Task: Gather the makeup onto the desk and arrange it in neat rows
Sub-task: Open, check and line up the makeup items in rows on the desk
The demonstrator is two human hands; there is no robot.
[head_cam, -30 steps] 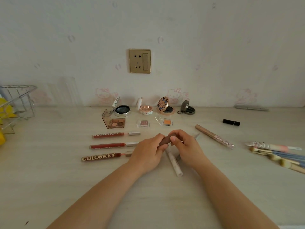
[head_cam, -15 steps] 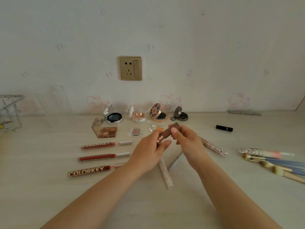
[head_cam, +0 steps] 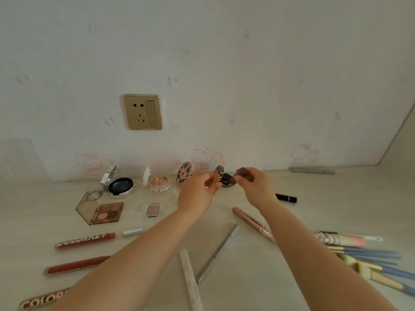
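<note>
My left hand [head_cam: 198, 194] holds a rose-gold lipstick base [head_cam: 212, 180] raised above the desk. My right hand [head_cam: 254, 187] pinches its brown cap [head_cam: 243, 172], a short gap away from the base. Behind the hands stand several open compacts: a silver one [head_cam: 118, 184], a pink one [head_cam: 157, 184], a patterned one [head_cam: 184, 172] and a small dark one [head_cam: 224, 178]. An eyeshadow palette [head_cam: 105, 213] and a small pan [head_cam: 152, 209] lie in front of them. Three red COLORKEY lip glosses [head_cam: 89, 240] lie in a column at the left.
A black lipstick [head_cam: 286, 197], a rose-gold pen [head_cam: 251, 222], a grey pencil [head_cam: 216, 254] and a white tube [head_cam: 190, 281] lie loose on the desk. Brushes [head_cam: 368, 261] are piled at the right. A grey stick [head_cam: 312, 170] rests by the wall under a gold socket [head_cam: 142, 112].
Both hands rose from the desk and moved away from me. The cap has come off the lipstick and the two parts are now apart. The camera tilted up.
</note>
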